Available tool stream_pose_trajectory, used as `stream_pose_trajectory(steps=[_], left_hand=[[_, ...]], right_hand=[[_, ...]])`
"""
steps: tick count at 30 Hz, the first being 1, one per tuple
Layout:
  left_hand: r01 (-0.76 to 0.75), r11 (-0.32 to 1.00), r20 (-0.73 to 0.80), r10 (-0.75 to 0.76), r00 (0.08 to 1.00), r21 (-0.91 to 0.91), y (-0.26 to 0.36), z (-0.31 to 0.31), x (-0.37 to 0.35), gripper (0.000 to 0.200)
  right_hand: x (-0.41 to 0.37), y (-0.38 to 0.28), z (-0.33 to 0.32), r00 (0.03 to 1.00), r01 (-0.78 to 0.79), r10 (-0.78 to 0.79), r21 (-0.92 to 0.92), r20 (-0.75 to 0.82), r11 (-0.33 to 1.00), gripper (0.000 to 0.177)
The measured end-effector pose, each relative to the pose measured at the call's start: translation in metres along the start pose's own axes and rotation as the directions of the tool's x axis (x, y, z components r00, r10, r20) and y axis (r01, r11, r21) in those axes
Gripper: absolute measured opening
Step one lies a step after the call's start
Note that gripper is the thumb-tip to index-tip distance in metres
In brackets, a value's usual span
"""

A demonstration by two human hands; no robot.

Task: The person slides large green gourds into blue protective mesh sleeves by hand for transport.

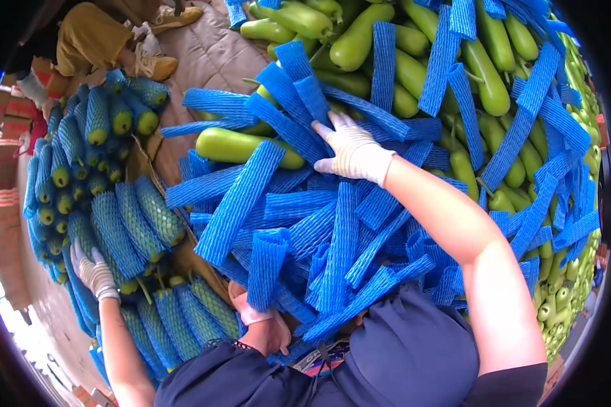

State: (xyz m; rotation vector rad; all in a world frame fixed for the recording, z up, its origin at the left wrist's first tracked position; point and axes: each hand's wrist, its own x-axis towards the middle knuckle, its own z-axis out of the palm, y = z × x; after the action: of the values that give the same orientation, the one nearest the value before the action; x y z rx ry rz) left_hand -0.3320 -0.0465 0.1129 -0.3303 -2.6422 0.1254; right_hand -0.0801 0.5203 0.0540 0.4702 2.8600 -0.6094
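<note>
My right hand (pixel 355 150), in a pale glove, reaches over a heap of blue foam net sleeves (pixel 234 207). Its fingers are spread and touch the sleeves, with nothing gripped between them. A bare green bottle gourd (pixel 248 147) lies just left of it, partly under a sleeve. At the left, my left hand (pixel 94 273), also gloved, rests with fingers stretched out against a stack of gourds dressed in blue netting. The nearest netted gourd (pixel 117 230) lies right beside its fingertips.
Bare green gourds (pixel 482 74) pile up at the top and right, with more sleeves strewn over them. A padded cloth (pixel 204 61) covers the ground behind. Another person's shoe (pixel 157 66) and legs show at the upper left, near cardboard boxes (pixel 10 230).
</note>
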Motion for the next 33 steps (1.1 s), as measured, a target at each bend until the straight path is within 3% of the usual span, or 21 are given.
stream_pose_trajectory(steps=[2, 3, 5, 6, 7, 8, 9, 12, 14, 15, 16, 18, 19, 22, 24, 27, 28, 30, 31, 32, 33], left_hand=[[-0.151, 0.917, -0.033, 0.15, 0.988, -0.368, 0.072, -0.024, 0.006, 0.046], [-0.023, 0.748, 0.061, 0.084, 0.995, -0.663, 0.121, -0.044, 0.003, 0.04], [0.034, 0.514, 0.215, 0.297, 0.93, -0.857, 0.176, -0.066, -0.002, 0.036], [0.142, 0.393, 0.298, 0.372, 0.879, -0.908, 0.211, -0.087, -0.007, 0.036], [0.143, 0.41, 0.352, 0.496, 0.794, -0.901, 0.238, -0.11, -0.009, 0.037], [0.318, 0.286, 0.426, 0.541, 0.725, -0.904, 0.262, -0.125, -0.016, 0.043], [0.544, 0.151, 0.513, 0.601, 0.613, -0.826, 0.28, -0.141, -0.021, 0.045], [0.752, 0.165, 0.57, 0.758, 0.317, -0.638, 0.305, -0.159, -0.029, 0.042], [0.819, 0.211, 0.64, 0.733, 0.229, -0.534, 0.317, -0.161, -0.041, 0.036], [0.796, 0.26, 0.684, 0.686, 0.247, -0.547, 0.323, -0.163, -0.047, 0.031], [0.698, 0.275, 0.654, 0.667, 0.357, -0.661, 0.329, -0.162, -0.054, 0.028], [0.678, 0.151, 0.596, 0.636, 0.491, -0.72, 0.332, -0.156, -0.07, 0.025], [0.607, 0.146, 0.553, 0.613, 0.564, -0.781, 0.335, -0.154, -0.075, 0.023], [0.636, 0.125, 0.543, 0.661, 0.519, -0.761, 0.337, -0.163, -0.078, 0.023], [0.615, 0.076, 0.512, 0.64, 0.574, -0.785, 0.337, -0.164, -0.076, 0.017], [0.606, 0.096, 0.554, 0.536, 0.637, -0.79, 0.329, -0.162, -0.06, 0.013], [0.596, 0.122, 0.567, 0.506, 0.65, -0.793, 0.326, -0.16, -0.055, 0.011], [0.54, 0.209, 0.567, 0.481, 0.669, -0.815, 0.323, -0.145, -0.048, 0.01], [0.526, 0.288, 0.593, 0.514, 0.62, -0.8, 0.323, -0.139, -0.044, 0.009], [0.374, 0.303, 0.48, 0.575, 0.662, -0.877, 0.327, -0.127, -0.049, 0.015], [-0.087, 0.308, 0.139, 0.642, 0.754, -0.947, 0.337, -0.14, -0.049, 0.021]], right_hand=[[0.004, 0.005, 0.01, 0.988, -0.001, -0.001, -0.011, -0.153, 1.0, 0.056], [-0.003, -0.003, -0.003, 0.967, 0.101, -0.047, 0.206, -0.252, 0.973, 0.047], [-0.024, -0.028, -0.019, 0.864, 0.381, -0.045, 0.593, -0.502, 0.709, 0.022], [-0.045, -0.043, -0.045, 0.999, -0.014, 0.036, 0.926, 0.0, 0.377, 0.018], [-0.055, -0.048, -0.056, 0.994, -0.058, -0.07, 0.957, 0.081, 0.283, 0.019], [-0.063, -0.052, -0.06, 0.972, -0.115, -0.18, 0.975, 0.149, 0.187, 0.019], [-0.068, -0.057, -0.056, 0.968, -0.025, -0.241, 0.98, 0.073, 0.197, 0.023], [-0.078, -0.061, -0.055, 0.958, -0.057, -0.253, 0.956, 0.132, 0.286, 0.031], [-0.082, -0.067, -0.051, 0.959, 0.067, -0.281, 0.924, 0.044, 0.376, 0.037], [-0.084, -0.072, -0.048, 0.948, 0.212, -0.314, 0.844, -0.054, 0.493, 0.048], [-0.083, -0.078, -0.052, 0.897, 0.37, -0.434, 0.68, -0.083, 0.634, 0.055], [-0.095, -0.093, -0.043, 0.882, 0.472, -0.422, 0.404, -0.211, 0.784, 0.075], [-0.099, -0.099, -0.049, 0.913, 0.407, -0.376, 0.404, -0.158, 0.819, 0.086], [-0.107, -0.104, -0.038, 0.929, 0.368, -0.28, 0.57, -0.241, 0.734, 0.092], [-0.11, -0.091, -0.037, 0.892, 0.444, -0.277, 0.583, -0.356, 0.68, 0.055], [-0.102, -0.059, -0.043, 0.929, 0.273, -0.045, 0.597, -0.368, 0.754, 0.022], [-0.102, -0.047, -0.047, 0.962, 0.114, 0.089, 0.673, -0.259, 0.73, 0.021], [-0.102, -0.039, -0.041, 0.971, 0.08, 0.157, 0.861, -0.182, 0.503, 0.02], [-0.103, -0.047, -0.039, 0.965, 0.136, 0.105, 0.805, -0.239, 0.577, 0.019], [-0.103, -0.059, -0.035, 0.956, 0.193, 0.047, 0.741, -0.29, 0.643, 0.019], [-0.104, -0.069, -0.035, 0.955, 0.233, -0.023, 0.7, -0.295, 0.675, 0.021]])
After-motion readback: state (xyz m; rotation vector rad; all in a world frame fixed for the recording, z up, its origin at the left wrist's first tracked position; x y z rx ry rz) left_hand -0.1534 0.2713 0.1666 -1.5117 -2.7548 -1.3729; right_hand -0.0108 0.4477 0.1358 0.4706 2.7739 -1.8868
